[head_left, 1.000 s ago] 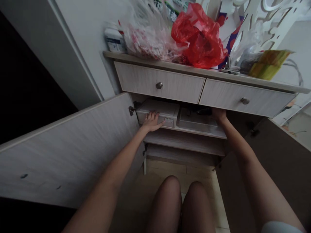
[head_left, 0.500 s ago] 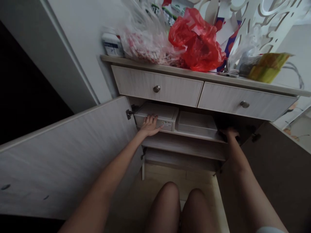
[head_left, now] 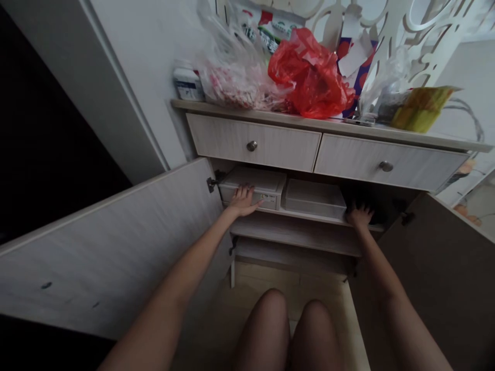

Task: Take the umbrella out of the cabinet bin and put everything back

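Two white boxes sit side by side on the top shelf [head_left: 309,216] inside the open cupboard. My left hand [head_left: 243,201] lies flat, fingers spread, on the left box [head_left: 253,185]. My right hand [head_left: 359,215] rests spread on the shelf edge, just right of the right box [head_left: 314,198].

A white, flat, rectangular storage box [head_left: 253,186] sits at the left end of the top shelf [head_left: 309,219] inside the open cabinet, just under the left drawer. It lies level, its long front face turned outward, with a small label at the 3 o'clock end of that face. The left hand [head_left: 243,200] rests flat on its front edge, fingers spread.

A second white box [head_left: 314,197] of like shape lies just beside the first, at its 3 o'clock. The right hand [head_left: 359,215] rests on the shelf edge at 3 o'clock of this second box, near it, in deep shadow.
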The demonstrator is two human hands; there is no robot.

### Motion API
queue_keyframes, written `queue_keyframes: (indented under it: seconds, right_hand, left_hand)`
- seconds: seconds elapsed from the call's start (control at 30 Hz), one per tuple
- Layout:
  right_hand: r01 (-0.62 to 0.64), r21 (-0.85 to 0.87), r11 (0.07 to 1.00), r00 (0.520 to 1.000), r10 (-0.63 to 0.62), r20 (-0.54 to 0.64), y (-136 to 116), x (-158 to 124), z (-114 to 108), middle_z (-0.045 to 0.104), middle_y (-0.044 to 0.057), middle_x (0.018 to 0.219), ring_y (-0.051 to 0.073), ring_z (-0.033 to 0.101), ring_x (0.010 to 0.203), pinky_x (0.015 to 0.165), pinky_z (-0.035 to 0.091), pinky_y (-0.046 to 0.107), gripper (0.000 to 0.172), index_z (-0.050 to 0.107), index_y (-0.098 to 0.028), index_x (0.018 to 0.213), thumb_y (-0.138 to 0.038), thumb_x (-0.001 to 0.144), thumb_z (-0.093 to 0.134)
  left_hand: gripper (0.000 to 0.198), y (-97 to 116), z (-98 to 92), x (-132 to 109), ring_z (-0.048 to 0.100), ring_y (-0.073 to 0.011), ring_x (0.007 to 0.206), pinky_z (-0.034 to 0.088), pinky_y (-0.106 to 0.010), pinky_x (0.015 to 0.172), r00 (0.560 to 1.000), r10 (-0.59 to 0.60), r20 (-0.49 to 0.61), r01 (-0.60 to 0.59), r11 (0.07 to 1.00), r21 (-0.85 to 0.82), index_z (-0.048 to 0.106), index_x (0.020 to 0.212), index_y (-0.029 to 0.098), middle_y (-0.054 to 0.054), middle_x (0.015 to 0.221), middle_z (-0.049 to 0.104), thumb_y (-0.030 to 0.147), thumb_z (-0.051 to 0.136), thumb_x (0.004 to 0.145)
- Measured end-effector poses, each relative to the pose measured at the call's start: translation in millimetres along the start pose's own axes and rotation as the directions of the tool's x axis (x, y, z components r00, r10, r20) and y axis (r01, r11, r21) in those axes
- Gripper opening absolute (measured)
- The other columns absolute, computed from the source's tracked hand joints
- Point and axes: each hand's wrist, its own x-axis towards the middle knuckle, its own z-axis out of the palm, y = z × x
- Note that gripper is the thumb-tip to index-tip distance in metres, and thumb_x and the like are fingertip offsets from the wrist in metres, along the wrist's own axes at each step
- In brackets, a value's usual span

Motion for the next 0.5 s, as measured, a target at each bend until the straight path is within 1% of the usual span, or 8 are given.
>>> queue_keyframes:
  seconds: [0.03,0.13,0.2,0.27,0.33,0.37,0.43,0.5]
  right_hand:
    - [-0.007,0.017,1.000,1.000,0.007,-0.003,1,2,1,0.038,0.027,0.153,0.045,0.030,0.142,0.106,0.019,0.075,0.059,0.043,-0.018,0.152,-0.032,0.095,0.037]
    - [-0.025,0.113,0.993,0.999,0.029,-0.037,-3,9,0,0.042,0.027,0.150,0.045,0.032,0.141,0.105,0.019,0.077,0.057,0.048,-0.015,0.148,-0.031,0.095,0.034]
    - [0.005,0.229,0.973,0.992,0.024,-0.125,-8,7,-4,0.045,0.025,0.148,0.042,0.035,0.140,0.108,0.021,0.074,0.056,0.051,-0.013,0.144,-0.029,0.094,0.032]
    - [0.095,0.381,0.920,0.964,0.010,-0.264,-12,-9,-9,0.047,0.024,0.145,0.036,0.040,0.138,0.110,0.026,0.067,0.056,0.052,-0.012,0.141,-0.028,0.092,0.032]
    - [0.219,0.522,0.824,0.925,-0.006,-0.379,-10,-43,-10,0.051,0.022,0.141,0.031,0.045,0.134,0.111,0.033,0.057,0.055,0.052,-0.012,0.139,-0.030,0.091,0.031]
    - [0.280,0.578,0.766,0.913,-0.026,-0.407,-6,-67,-10,0.053,0.021,0.139,0.028,0.047,0.132,0.111,0.036,0.052,0.055,0.052,-0.012,0.138,-0.034,0.092,0.031]
    - [0.343,0.665,0.663,0.917,-0.084,-0.389,8,-122,-5,0.057,0.019,0.134,0.025,0.053,0.127,0.108,0.041,0.045,0.056,0.053,-0.014,0.136,-0.043,0.094,0.031]
    - [0.332,0.728,0.600,0.938,-0.128,-0.322,31,-181,2,0.061,0.017,0.130,0.025,0.057,0.123,0.105,0.045,0.045,0.055,0.058,-0.016,0.129,-0.052,0.093,0.035]
  left_hand:
    - [0.094,0,-0.2,0,0.009,-0.0388,0.154,0.014,-0.053,0.121,1.000,-0.002,0.005,0.002,1.000,-0.001,0.026,0.156,0.007,-0.021,0.165,0.020,0.072,0.027,0.089]
    - [0.093,1,-1.8,2,0.007,-0.0390,0.154,0.015,-0.054,0.121,0.999,-0.012,0.033,0.012,1.000,-0.001,0.024,0.157,0.007,-0.021,0.166,0.017,0.072,0.023,0.090]
    - [0.091,2,-3.4,5,0.006,-0.0383,0.154,0.013,-0.054,0.122,0.998,-0.011,0.059,0.011,1.000,0.001,0.022,0.158,0.007,-0.020,0.166,0.015,0.070,0.022,0.091]
    - [0.090,1,-4.9,7,0.006,-0.0373,0.154,0.013,-0.053,0.122,0.997,-0.009,0.083,0.009,1.000,-0.004,0.021,0.158,0.007,-0.020,0.166,0.014,0.069,0.022,0.092]
    - [0.091,0,-5.2,7,0.005,-0.0363,0.154,0.013,-0.052,0.122,0.997,-0.003,0.082,0.005,1.000,-0.029,0.022,0.157,0.006,-0.021,0.166,0.015,0.068,0.024,0.092]
    - [0.090,0,-4.7,5,0.004,-0.0358,0.154,0.013,-0.052,0.122,0.999,0.009,0.054,-0.006,0.999,-0.051,0.023,0.157,0.006,-0.021,0.165,0.017,0.068,0.024,0.091]
    - [0.087,1,-1.4,-5,0.008,-0.0339,0.155,0.014,-0.052,0.122,0.996,0.041,-0.081,-0.050,0.992,-0.118,0.026,0.155,0.004,-0.023,0.163,0.024,0.065,0.025,0.092]
    - [0.078,3,6.5,-27,0.019,-0.0309,0.153,0.018,-0.051,0.122,0.959,0.024,-0.282,-0.088,0.973,-0.216,0.033,0.151,0.005,-0.024,0.158,0.035,0.058,0.024,0.095]
